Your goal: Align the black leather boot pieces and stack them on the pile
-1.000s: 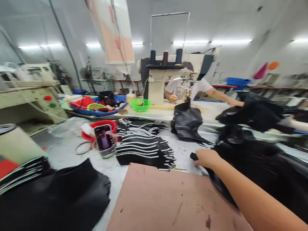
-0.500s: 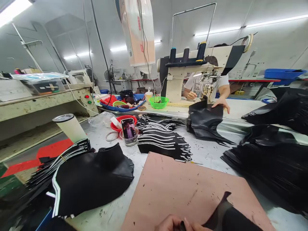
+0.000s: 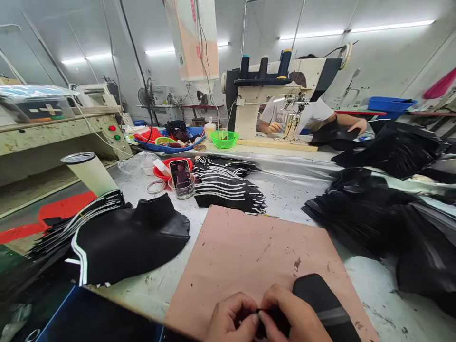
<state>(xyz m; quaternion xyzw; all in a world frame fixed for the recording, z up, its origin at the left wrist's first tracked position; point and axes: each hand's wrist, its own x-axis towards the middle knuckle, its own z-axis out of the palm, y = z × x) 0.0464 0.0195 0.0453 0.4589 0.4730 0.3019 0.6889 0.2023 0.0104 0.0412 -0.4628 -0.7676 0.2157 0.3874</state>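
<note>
Over the front of the pinkish-brown board (image 3: 249, 251), my left hand (image 3: 233, 317) and my right hand (image 3: 290, 313) meet, thumbs and fingertips pinched on the edge of a black piece (image 3: 278, 320). Part of the black material (image 3: 326, 304) lies on the board to the right of my right hand, with a greyish band across it. The fingers hide most of the pinched edge. Left of the board rests a large black piece (image 3: 131, 242) with a white strip along its left edge. Behind the board lie black pieces with white strips (image 3: 224, 190).
A phone (image 3: 181, 178) leans in a clear cup near a red bowl (image 3: 160, 173). A tumbler (image 3: 90, 173) stands at left. Black stacks (image 3: 363, 213) cover the right side. Across the table, a person's hand (image 3: 356, 126) holds black material beside a sewing machine (image 3: 249, 104).
The view has shifted, and both my hands show more fully, pinching the black piece. The other person's hand has moved right with black material, away from the machine.
</note>
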